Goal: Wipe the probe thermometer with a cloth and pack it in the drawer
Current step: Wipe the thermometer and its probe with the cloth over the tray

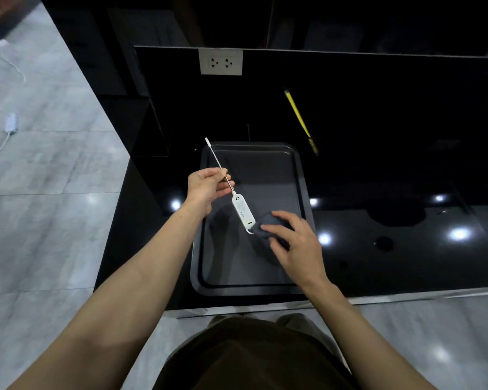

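The probe thermometer (243, 211) has a white body and a long thin metal probe with a white tip cap pointing up and to the left. My left hand (206, 187) pinches the metal probe near the body and holds the thermometer above a dark tray (300, 175). My right hand (296, 239) grips a dark grey cloth (266, 223) and presses it against the lower end of the white body. No drawer is visible.
The tray lies on a glossy black countertop (392, 249) with ceiling-light reflections. A yellow stick-like object (297, 114) leans at the back. A white double socket (221, 62) sits on the back panel. Grey tiled floor with a white cable and adapter (12, 123) lies to the left.
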